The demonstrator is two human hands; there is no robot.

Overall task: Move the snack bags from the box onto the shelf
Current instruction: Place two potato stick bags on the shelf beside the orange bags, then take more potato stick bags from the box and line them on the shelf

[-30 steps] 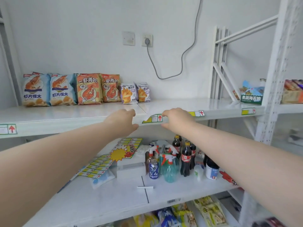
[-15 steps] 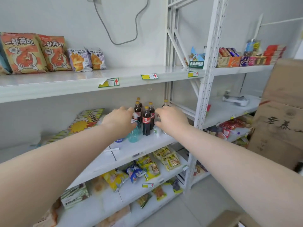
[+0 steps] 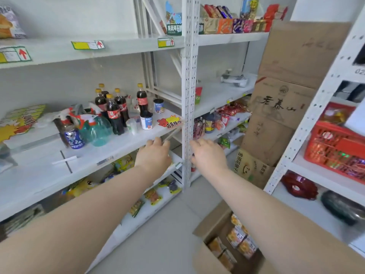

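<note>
An open cardboard box (image 3: pixel 205 260) stands on the floor at the lower right, with several small yellow-orange snack bags (image 3: pixel 240 239) inside. The white top shelf (image 3: pixel 122 46) runs across the upper left; one snack bag (image 3: pixel 8 24) shows at its far left edge. My left hand (image 3: pixel 154 156) and my right hand (image 3: pixel 209 155) both reach forward in mid-air with relaxed fingers and hold nothing. They hover in front of the middle shelf's edge and the upright post (image 3: pixel 188 91), well above the box.
Cola bottles (image 3: pixel 112 111), a spray bottle (image 3: pixel 96 127), a can and cups stand on the middle shelf. Tall cardboard boxes (image 3: pixel 286 91) lean at the right. A red basket (image 3: pixel 335 149) sits on the right-hand rack. Lower shelves hold packets.
The view has swung right and down, from the top shelf with its row of bags to the floor box. Both empty hands dropped from the top shelf's edge to below the middle shelf.
</note>
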